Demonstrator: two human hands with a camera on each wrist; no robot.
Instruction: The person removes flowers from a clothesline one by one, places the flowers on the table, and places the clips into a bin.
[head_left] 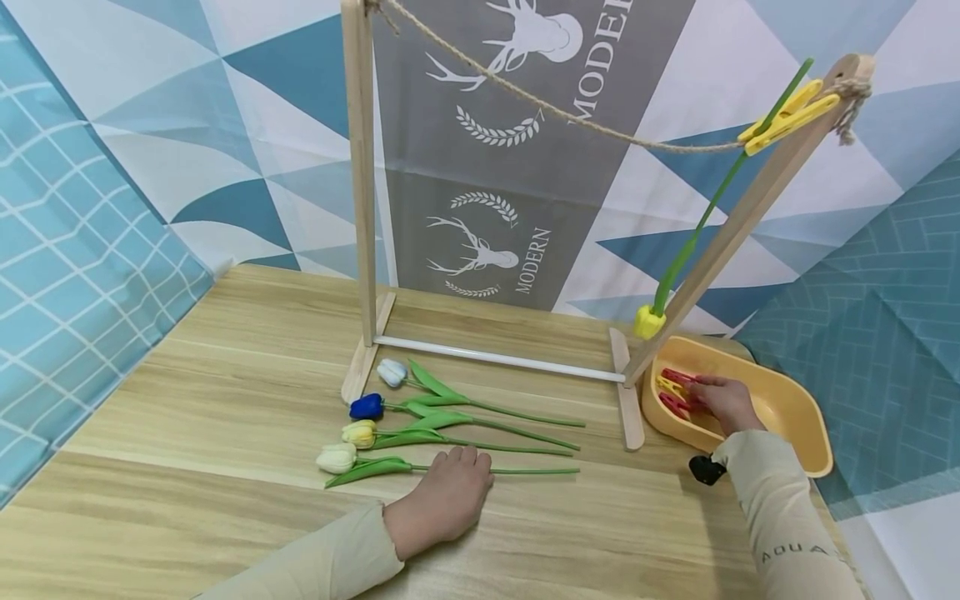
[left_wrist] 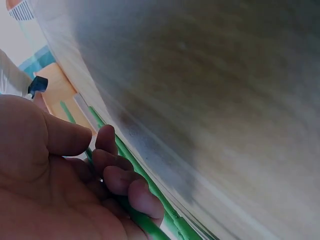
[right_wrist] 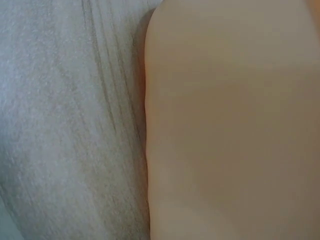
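My left hand [head_left: 448, 493] holds the green stem of the nearest white tulip [head_left: 337, 458], which lies on the table. In the left wrist view the fingers [left_wrist: 120, 172] curl about that stem [left_wrist: 145, 222]. Beyond it lie a yellow tulip [head_left: 360, 433], a blue tulip [head_left: 367, 407] and a pale tulip [head_left: 392, 372], stems pointing right. My right hand [head_left: 726, 403] reaches into an orange basin [head_left: 795, 408], fingers touching red clothespins [head_left: 673, 406] beside a yellow clothespin [head_left: 670, 387]. Its fingertips are partly hidden. The right wrist view shows the basin wall without the hand.
A wooden frame [head_left: 363, 183] stands at the back with a rope [head_left: 525, 93] strung across it. Near the right post, a yellow clothespin [head_left: 791, 117] holds another yellow tulip [head_left: 649, 322] upside down. A white bar [head_left: 498, 358] joins the frame's feet.
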